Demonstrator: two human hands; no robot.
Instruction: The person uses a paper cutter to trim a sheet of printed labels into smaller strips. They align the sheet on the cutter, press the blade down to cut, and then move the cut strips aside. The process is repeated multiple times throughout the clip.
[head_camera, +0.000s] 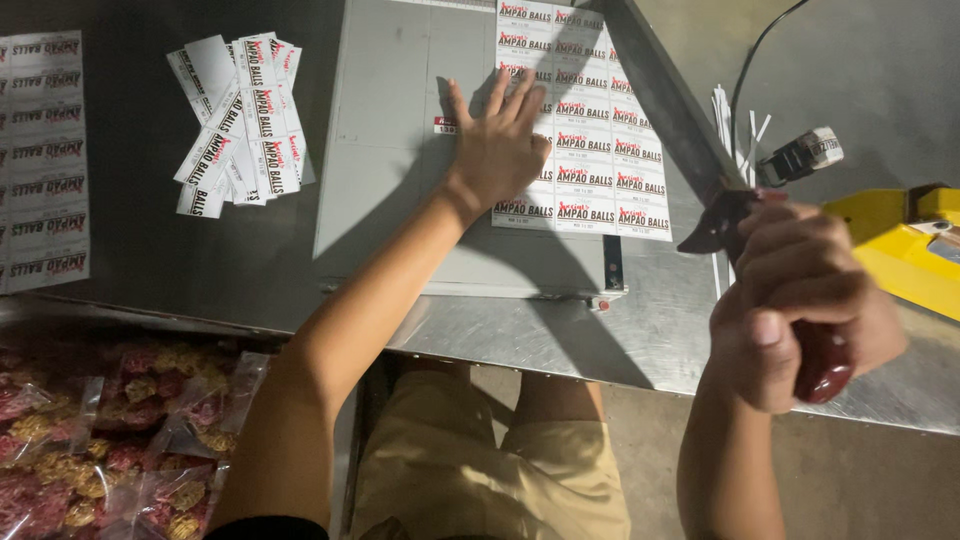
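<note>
Your right hand (790, 300) nearest, fist clamped on the red handle (822, 365) of a raised cutter blade (670, 110), your left hand (497, 145) farther off, fingers spread flat on the label sheet (590, 150) on the grey cutter board (390, 150), cut labels (240, 125) piled far left, bagged snacks (110, 440) near left.

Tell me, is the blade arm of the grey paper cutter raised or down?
Raised: the long dark blade arm angles up off the grey cutter board, its red handle gripped by the right hand.

Single head-worn view, steeply downward; close over metal table (660, 330) and lap
</note>
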